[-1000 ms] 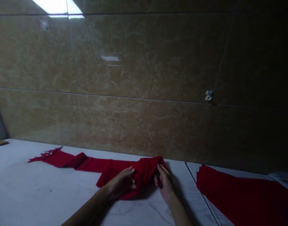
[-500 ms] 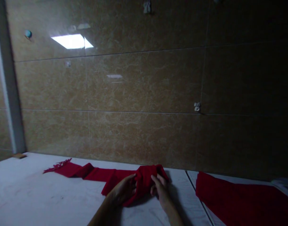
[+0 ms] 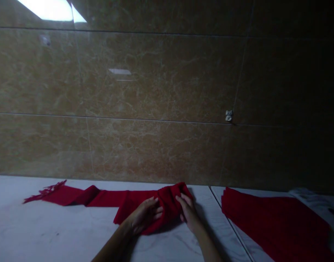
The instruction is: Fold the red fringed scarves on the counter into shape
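A long red scarf (image 3: 109, 198) with a fringed end lies along the back of a white table (image 3: 32, 229). Its right end is folded into a thicker bundle. My left hand (image 3: 145, 214) lies on the bundle's front, fingers stretched over the cloth. My right hand (image 3: 187, 211) sits at the bundle's right side, fingers curled onto the fold. Both hands press on the cloth; whether either pinches it is hard to tell in the dim light.
More red cloth (image 3: 273, 222) is spread flat on the neighbouring table surface at the right, past a seam (image 3: 224, 218). A brown marble-tiled wall (image 3: 156, 109) rises directly behind the table. A small white fitting (image 3: 228, 115) is fixed on the wall.
My hands have flattened a little onto the folded bundle and the left fingers spread further over it. The camera view shifted up and down; the scarf has stayed in place.
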Tool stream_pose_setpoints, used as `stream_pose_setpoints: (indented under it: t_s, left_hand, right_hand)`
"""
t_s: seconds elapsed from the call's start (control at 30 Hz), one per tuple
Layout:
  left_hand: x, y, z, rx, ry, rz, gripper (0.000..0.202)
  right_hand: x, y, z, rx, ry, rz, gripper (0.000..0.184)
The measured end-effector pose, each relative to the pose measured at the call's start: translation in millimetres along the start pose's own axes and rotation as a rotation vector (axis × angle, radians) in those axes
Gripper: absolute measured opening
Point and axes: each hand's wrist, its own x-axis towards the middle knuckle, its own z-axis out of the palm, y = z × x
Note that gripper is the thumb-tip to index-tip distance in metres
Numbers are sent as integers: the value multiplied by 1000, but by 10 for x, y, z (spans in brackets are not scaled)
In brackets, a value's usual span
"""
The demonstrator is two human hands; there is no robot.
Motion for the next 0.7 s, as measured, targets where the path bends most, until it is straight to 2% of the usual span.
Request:
stream_pose_setpoints:
  t_s: [0.17, 0.27, 0.43, 0.63, 0.7]
  left_hand:
    - [17, 5, 7, 59, -84, -11, 38]
    - [13, 23, 24, 36, -119, -12, 39]
    - [-53, 54, 96, 47, -252, -16, 38]
    - [11, 41, 65, -13, -189, 8, 35]
    - [70, 6, 11, 5, -151, 19, 44]
  right_hand:
    - [51, -44, -15, -1, 114, 18, 65]
    - [102, -74, -102, -16, 101, -49, 64]
    - [92, -135, -228, 4, 34, -50, 54]
    - [124, -50, -215, -113, 81, -77, 52]
    - [143, -23, -208, -143, 85, -64, 53]
